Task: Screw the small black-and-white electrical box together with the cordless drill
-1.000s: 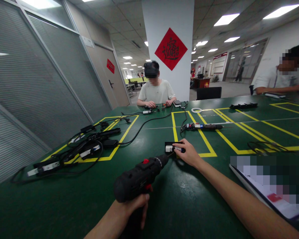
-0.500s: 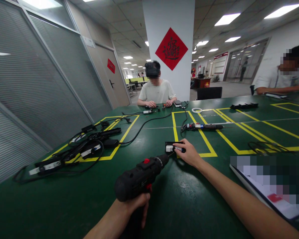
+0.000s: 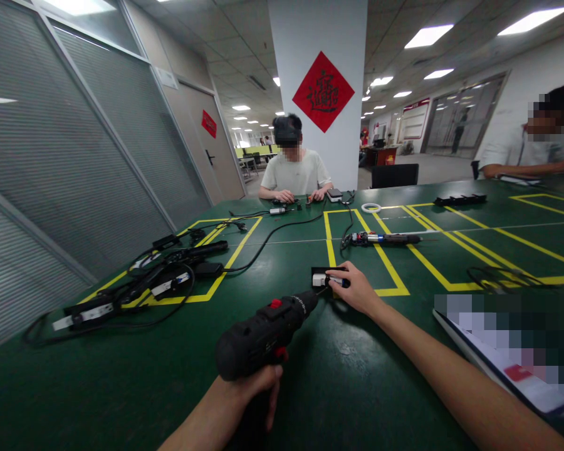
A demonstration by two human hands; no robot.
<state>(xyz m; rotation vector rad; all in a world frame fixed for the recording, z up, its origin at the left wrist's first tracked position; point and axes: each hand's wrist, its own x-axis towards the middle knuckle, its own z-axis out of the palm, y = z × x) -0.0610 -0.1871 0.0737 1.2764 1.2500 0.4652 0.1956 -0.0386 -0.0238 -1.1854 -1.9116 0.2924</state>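
Note:
My left hand (image 3: 251,385) is wrapped around the grip of a black cordless drill (image 3: 258,338) with red buttons. The drill points forward and right, its bit close to a small black-and-white part (image 3: 319,280). That part rests on the green table, and the fingers of my right hand (image 3: 355,288) are closed on its right end. Whether the bit touches the part cannot be made out. Most of the drill's handle is hidden by my left hand.
Black devices with cables (image 3: 169,275) lie at left inside yellow tape lines. A slim tool (image 3: 385,239) lies beyond my right hand, near a white tape roll (image 3: 371,208). A blurred-out flat object (image 3: 502,357) lies at right. Two people sit across the table (image 3: 122,388).

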